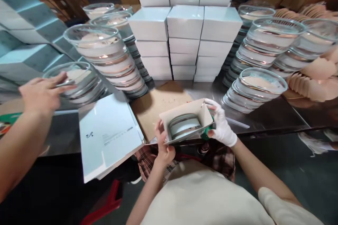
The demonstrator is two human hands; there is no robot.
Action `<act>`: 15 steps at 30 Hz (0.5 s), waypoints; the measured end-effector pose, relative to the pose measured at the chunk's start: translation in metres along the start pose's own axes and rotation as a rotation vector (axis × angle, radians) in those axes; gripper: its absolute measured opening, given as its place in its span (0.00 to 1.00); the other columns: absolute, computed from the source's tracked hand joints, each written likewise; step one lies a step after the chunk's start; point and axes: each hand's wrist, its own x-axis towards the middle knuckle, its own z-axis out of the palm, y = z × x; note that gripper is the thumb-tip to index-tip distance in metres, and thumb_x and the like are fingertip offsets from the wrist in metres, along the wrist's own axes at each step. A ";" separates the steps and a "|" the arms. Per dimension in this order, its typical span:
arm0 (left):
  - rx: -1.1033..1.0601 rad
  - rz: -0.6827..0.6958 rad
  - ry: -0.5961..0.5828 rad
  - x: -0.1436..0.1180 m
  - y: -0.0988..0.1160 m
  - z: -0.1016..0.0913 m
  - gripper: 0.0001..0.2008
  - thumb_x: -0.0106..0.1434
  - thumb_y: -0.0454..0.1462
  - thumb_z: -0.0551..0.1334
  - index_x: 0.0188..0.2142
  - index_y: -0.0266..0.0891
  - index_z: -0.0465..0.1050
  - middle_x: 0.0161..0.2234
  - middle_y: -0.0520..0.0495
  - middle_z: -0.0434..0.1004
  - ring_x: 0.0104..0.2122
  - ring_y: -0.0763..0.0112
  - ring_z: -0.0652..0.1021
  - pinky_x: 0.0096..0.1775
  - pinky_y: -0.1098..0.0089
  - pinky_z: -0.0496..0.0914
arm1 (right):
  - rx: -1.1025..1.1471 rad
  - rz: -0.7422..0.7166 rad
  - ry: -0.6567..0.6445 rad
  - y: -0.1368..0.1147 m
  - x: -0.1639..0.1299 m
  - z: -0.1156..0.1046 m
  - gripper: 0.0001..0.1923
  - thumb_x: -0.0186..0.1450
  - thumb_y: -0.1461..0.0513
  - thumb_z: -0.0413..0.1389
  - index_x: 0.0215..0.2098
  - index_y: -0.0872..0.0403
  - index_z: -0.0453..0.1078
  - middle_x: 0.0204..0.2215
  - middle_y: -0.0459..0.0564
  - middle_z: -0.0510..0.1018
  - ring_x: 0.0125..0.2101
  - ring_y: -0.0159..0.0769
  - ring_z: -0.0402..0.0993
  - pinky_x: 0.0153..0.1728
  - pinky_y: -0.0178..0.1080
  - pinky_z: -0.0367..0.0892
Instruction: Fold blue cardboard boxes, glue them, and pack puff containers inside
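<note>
Far side of table: white boxes stacked in three columns, straight ahead of the hands.
Left flank: stacked glass dishes, with pale-blue boxes piled further out.
Co-worker's hand: reaching in at far left, fingers stretched over the nearest low glass stack; contact unclear.
Left of work spot: flat blue cartons, lying in a pile and jutting past the table edge, close to the left hand.
Under and behind: brown cardboard sheet on the table.
Right flank: more glass stacks, then beige discs in rows.
Open white box: held between both hands at the table's near edge, mouth tilted toward the camera.
Glass dish: inside that box, apart from the fingers.
Left hand: bare, curled against the box's left end.
Right hand: white-gloved with bare fingertips, gripping the right end between thumb and fingers.
</note>
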 end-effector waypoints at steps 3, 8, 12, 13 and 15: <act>-0.019 0.162 0.009 0.011 0.008 -0.004 0.30 0.65 0.66 0.61 0.45 0.44 0.81 0.55 0.37 0.77 0.62 0.48 0.75 0.63 0.49 0.68 | 0.140 0.074 -0.067 -0.003 0.006 0.034 0.42 0.60 0.26 0.55 0.48 0.52 0.77 0.61 0.61 0.74 0.64 0.57 0.70 0.69 0.56 0.61; -0.063 0.142 0.104 0.025 0.020 0.001 0.23 0.66 0.56 0.68 0.51 0.44 0.76 0.48 0.41 0.78 0.49 0.60 0.80 0.49 0.61 0.76 | 0.378 0.385 0.348 -0.030 0.010 0.066 0.30 0.65 0.46 0.65 0.60 0.46 0.65 0.64 0.55 0.73 0.61 0.45 0.75 0.62 0.47 0.71; 0.088 0.258 0.037 0.029 0.018 -0.009 0.20 0.69 0.56 0.66 0.44 0.44 0.81 0.43 0.44 0.79 0.53 0.58 0.77 0.56 0.58 0.72 | 0.258 0.547 0.284 -0.026 -0.002 0.039 0.26 0.69 0.42 0.57 0.57 0.47 0.67 0.56 0.55 0.80 0.54 0.43 0.80 0.54 0.44 0.75; 0.112 0.278 0.014 0.029 0.016 -0.012 0.21 0.69 0.57 0.65 0.43 0.44 0.82 0.40 0.45 0.79 0.54 0.58 0.77 0.57 0.58 0.70 | 0.106 0.633 0.243 -0.022 -0.005 0.028 0.25 0.72 0.41 0.51 0.53 0.49 0.70 0.50 0.56 0.82 0.51 0.44 0.81 0.52 0.44 0.75; 0.123 0.294 -0.019 0.030 0.011 -0.017 0.26 0.67 0.62 0.63 0.43 0.43 0.83 0.38 0.45 0.79 0.54 0.56 0.76 0.60 0.57 0.69 | -0.282 0.854 0.117 -0.015 -0.010 0.011 0.26 0.73 0.41 0.47 0.43 0.51 0.74 0.41 0.57 0.84 0.47 0.49 0.82 0.50 0.47 0.74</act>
